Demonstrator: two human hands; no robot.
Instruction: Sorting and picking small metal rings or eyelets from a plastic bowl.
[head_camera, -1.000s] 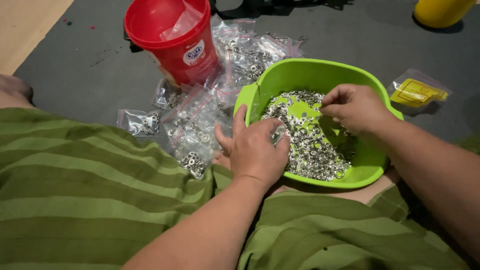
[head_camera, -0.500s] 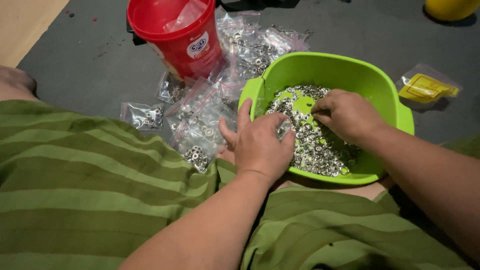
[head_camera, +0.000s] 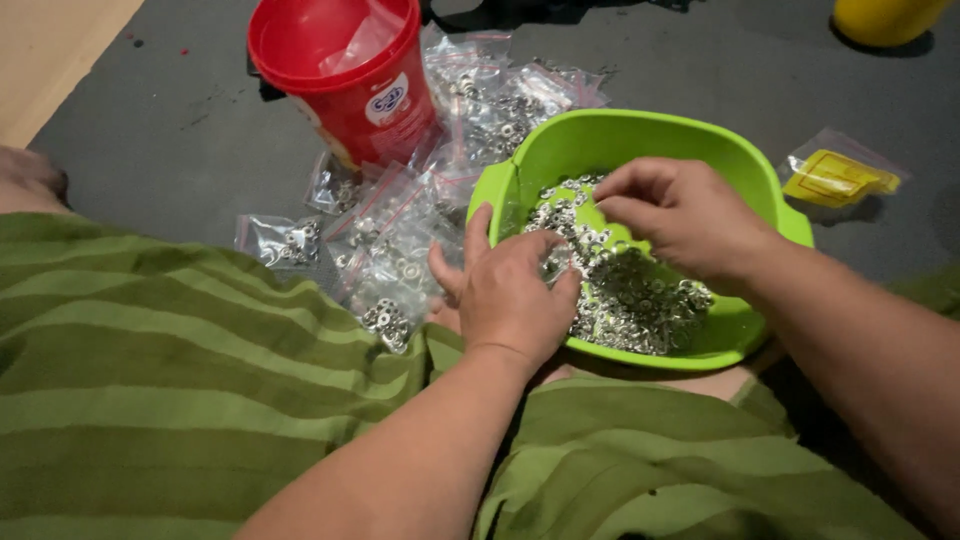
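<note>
small metal rings (head_camera: 625, 290) are pinched by both the left hand (head_camera: 510, 295) and the right hand (head_camera: 680, 215) in the green bowl (head_camera: 640, 135), centre frame; tipped off the lap, it could spill.

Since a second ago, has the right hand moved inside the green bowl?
Yes. The right hand has slid from the bowl's right rim toward its middle, fingertips now pinching over the metal rings, nearer the left hand.
</note>
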